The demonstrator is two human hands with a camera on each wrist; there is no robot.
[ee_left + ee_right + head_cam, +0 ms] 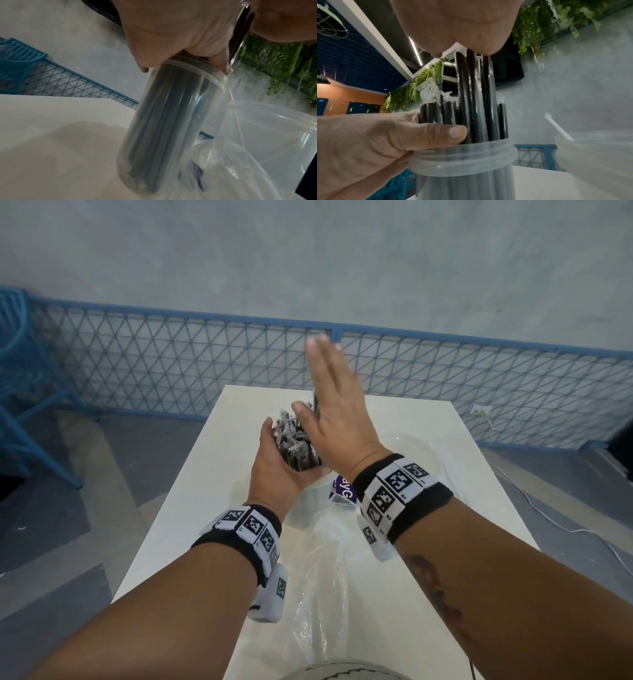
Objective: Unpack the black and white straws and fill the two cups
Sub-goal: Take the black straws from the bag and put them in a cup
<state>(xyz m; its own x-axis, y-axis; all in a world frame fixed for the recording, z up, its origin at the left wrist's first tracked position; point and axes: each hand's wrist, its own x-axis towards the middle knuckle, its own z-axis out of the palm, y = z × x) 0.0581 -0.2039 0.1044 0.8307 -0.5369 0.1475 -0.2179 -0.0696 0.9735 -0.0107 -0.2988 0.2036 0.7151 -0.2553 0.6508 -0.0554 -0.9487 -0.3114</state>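
Over the cup (464, 162): left hand (274, 463) clasping black straws (476, 97); right hand (337, 405) flat, fingers straight, pressing raised ones. Risk: tipping, scattering.

Straws (476, 94) standing in cup (164, 128) on table (178, 525), second cup (274, 135) right of it, plastic bag (322, 570) in front

Black straws (471, 108), each in clear wrap, stand bunched upright in a translucent plastic cup (164, 128) on the tabletop (191, 508). A few poke higher. A second clear cup (274, 135) sits just beside.
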